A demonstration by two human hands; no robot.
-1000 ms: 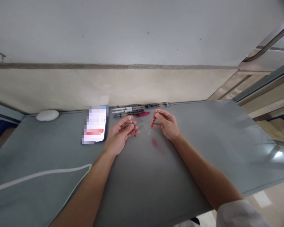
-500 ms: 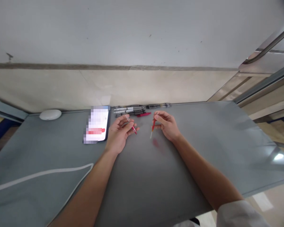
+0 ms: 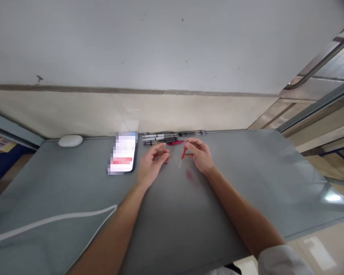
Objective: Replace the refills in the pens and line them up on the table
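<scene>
My right hand (image 3: pixel 203 156) pinches a red pen refill (image 3: pixel 184 153) by its upper end. The refill slants down to the left, its pale tip clear of the table. My left hand (image 3: pixel 149 166) is closed, with thumb and fingers around a red-tipped pen barrel (image 3: pixel 166 162); most of the barrel is hidden behind the fingers. Between the hands and just beyond them lies a red pen part (image 3: pixel 176 143). Several black and white pens (image 3: pixel 160 138) lie side by side behind my left hand. Further right, thin dark pen pieces (image 3: pixel 192 133) rest along the wall.
A phone (image 3: pixel 122 153) with a lit screen lies left of my left hand. Near the wall at far left sits a white rounded case (image 3: pixel 70 141). A white cable (image 3: pixel 60 218) runs across the grey table (image 3: pixel 172 229) at lower left. The wall (image 3: pixel 195 110) bounds the far edge.
My left hand has turned so that the clear upper part of the barrel no longer shows. The refill in my right hand leans slightly more. The whole view has shifted a little.
</scene>
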